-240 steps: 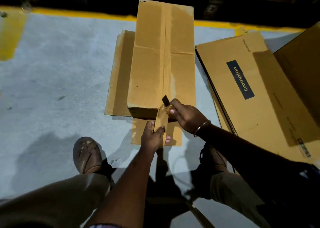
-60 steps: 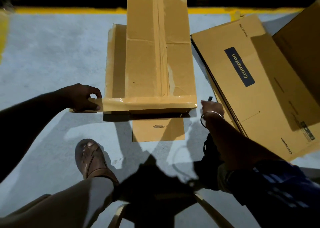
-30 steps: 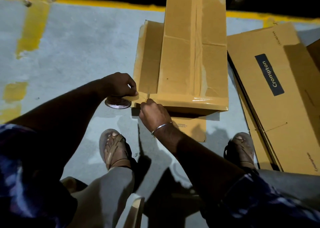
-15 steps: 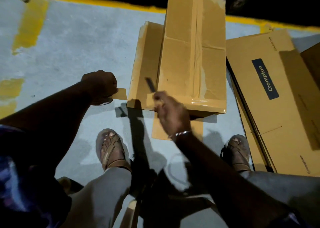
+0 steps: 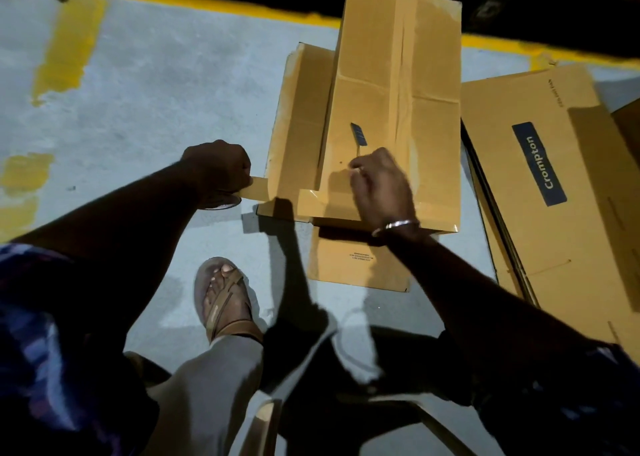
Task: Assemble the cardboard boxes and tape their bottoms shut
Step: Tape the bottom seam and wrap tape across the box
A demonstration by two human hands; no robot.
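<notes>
Taping the near edge of the big cardboard box point(image 5: 398, 109) is the job right now. The box sits upside down on the grey floor point(image 5: 156, 91), with its bottom flaps closed and facing up. A long line of tape already runs down the middle. More flat boxes point(image 5: 554, 195) lie just beside it on the right.

A strip of brown tape point(image 5: 311, 201) lies across the near edge of the box. It looks cut, with a short loose end sticking out to the left.

The left hand point(image 5: 216, 169) is curled round the tape roll point(image 5: 221, 202) and holds it low by the floor. The right hand point(image 5: 381, 185) rests on the box and pinches a small dark blade point(image 5: 359, 135), pointing away.

To do this well, I think the blade should be put down first. Then the flat hand should rub the tape from the middle out to the corners, so no bumps stay. The loose end should fold down over the side.
</notes>
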